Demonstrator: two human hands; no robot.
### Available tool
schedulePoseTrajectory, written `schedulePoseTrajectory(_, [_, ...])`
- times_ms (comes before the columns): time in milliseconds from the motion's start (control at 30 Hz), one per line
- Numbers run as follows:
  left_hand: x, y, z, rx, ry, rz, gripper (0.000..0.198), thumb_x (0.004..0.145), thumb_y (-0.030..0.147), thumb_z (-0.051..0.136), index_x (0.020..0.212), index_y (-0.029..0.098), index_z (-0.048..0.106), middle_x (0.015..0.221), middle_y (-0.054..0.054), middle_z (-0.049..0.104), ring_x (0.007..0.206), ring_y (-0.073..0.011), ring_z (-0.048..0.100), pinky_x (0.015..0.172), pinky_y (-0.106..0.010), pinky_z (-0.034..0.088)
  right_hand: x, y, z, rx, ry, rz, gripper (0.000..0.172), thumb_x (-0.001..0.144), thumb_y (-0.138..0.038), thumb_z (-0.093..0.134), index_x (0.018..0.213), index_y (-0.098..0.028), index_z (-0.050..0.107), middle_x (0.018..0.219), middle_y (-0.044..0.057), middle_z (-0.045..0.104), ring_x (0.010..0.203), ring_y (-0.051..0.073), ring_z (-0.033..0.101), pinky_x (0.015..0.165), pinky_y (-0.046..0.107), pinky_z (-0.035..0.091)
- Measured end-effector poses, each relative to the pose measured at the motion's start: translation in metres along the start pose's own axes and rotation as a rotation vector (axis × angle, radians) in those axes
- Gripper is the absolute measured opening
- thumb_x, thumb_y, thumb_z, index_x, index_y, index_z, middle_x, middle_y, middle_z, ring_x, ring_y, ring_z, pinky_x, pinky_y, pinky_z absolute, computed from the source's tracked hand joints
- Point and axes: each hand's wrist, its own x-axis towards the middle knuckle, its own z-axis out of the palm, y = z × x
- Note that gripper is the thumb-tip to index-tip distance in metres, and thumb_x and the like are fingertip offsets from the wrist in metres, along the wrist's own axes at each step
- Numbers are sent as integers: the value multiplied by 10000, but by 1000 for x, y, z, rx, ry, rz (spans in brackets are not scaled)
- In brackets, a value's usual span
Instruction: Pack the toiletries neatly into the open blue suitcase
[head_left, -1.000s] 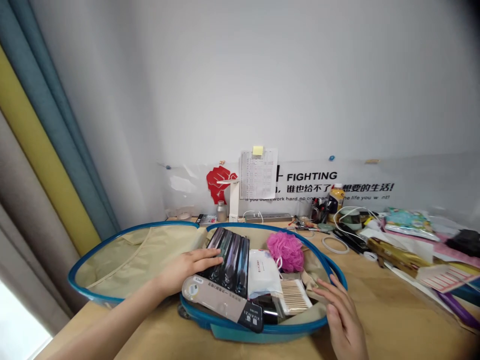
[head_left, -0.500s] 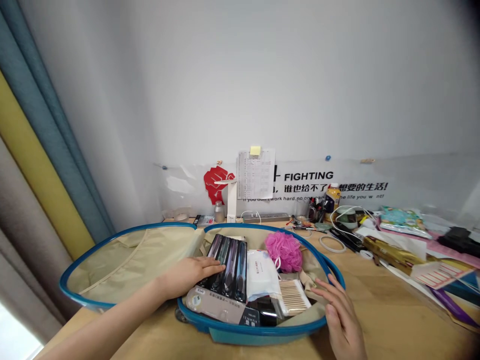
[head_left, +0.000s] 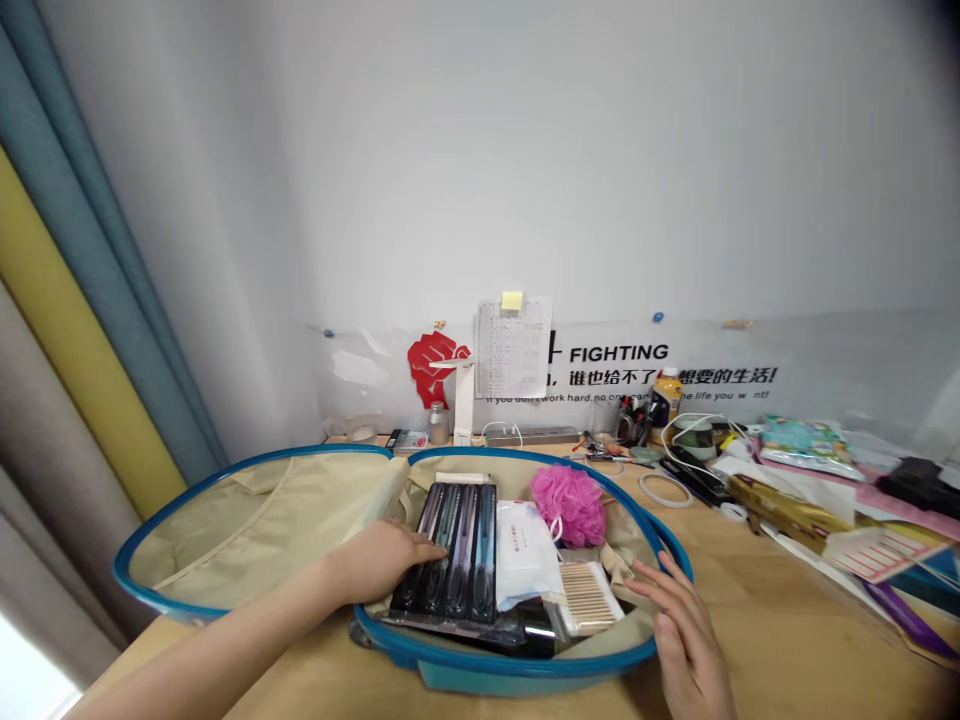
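Toothbrush pack (head_left: 465,550): under the fingers of the left grip, lying inside the near edge of an open case (head_left: 525,665); by the look of it, already in among the other goods.
Left hand (head_left: 379,562): fingertips laid on the pack's left side; from where I stand, I cannot tell whether they pinch it.
Right hand (head_left: 686,630): fingers spread wide at the case's right edge, holding nothing that shows.
Case contents: rightward from the left grip, a white tissue packet (head_left: 525,555), then a pink bath puff (head_left: 570,505) and cotton swabs (head_left: 589,597), the swabs nearest the right grip; all inside.
Case's other half (head_left: 247,520): lying open beyond the left grip, not shut over the goods; what else remains to be done, I cannot judge.
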Motion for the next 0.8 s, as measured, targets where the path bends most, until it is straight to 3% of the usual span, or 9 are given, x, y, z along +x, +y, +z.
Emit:
schedulePoseTrajectory(100, [-7,11,-14,74,-5,-43,559,804,81,454,1306,290,584,1278,-23,660,1141,-202,627,1014,-359,470,-1,2,1,-2,1,-1,335,969,-359,352,1013,-239,660,1109,86,677,1233,294,537,897,494,510])
schedulePoseTrajectory(200, [-34,16,-16,95,238,-190,494,923,196,369,1392,295,491,1396,-15,567,1266,-191,539,1097,-388,402,-2,3,0,5,1,-2,335,967,-360,353,1024,-235,658,1114,93,673,1239,303,531,900,502,506])
schedulePoseTrajectory(300, [-81,7,9,168,558,-363,417,948,366,397,1330,309,554,1341,-16,615,1270,-213,542,1103,-424,392,-1,1,0,4,-5,2,325,970,-349,347,1034,-239,646,1125,87,669,1255,301,519,900,501,503])
schedulePoseTrajectory(367, [-115,-5,35,242,675,-500,410,944,402,386,1294,321,583,1339,-20,616,1285,-236,527,1107,-483,369,0,0,0,0,-9,7,320,971,-345,346,1036,-242,641,1132,82,667,1257,295,517,904,494,501])
schedulePoseTrajectory(467, [-157,-23,72,314,701,-619,421,943,405,354,1292,335,578,1351,-29,606,1296,-270,513,1092,-566,341,-1,-1,-1,-29,-21,14,328,970,-349,338,1043,-242,640,1140,82,664,1264,291,513,912,487,497])
schedulePoseTrajectory(567, [-181,-36,91,375,684,-676,420,931,405,374,1301,334,562,1323,-36,627,1269,-292,536,1078,-597,324,-3,-3,-4,-142,-39,-10,360,962,-378,334,1054,-246,656,1169,86,664,1303,305,479,1021,539,408])
schedulePoseTrajectory(667, [-188,-44,91,439,647,-631,381,905,430,431,1237,354,600,1252,-12,674,1207,-287,587,1113,-583,253,1,-13,-9,-212,-115,-182,368,927,-471,400,1078,-263,664,1198,72,669,1305,301,485,1129,548,264])
schedulePoseTrajectory(800, [-186,-48,80,452,654,-529,302,904,469,446,1065,363,678,1065,26,749,1030,-236,681,1134,-490,235,26,-41,-17,-138,-298,-504,351,834,-552,598,1030,-270,673,1007,2,737,1027,185,670,1099,359,360])
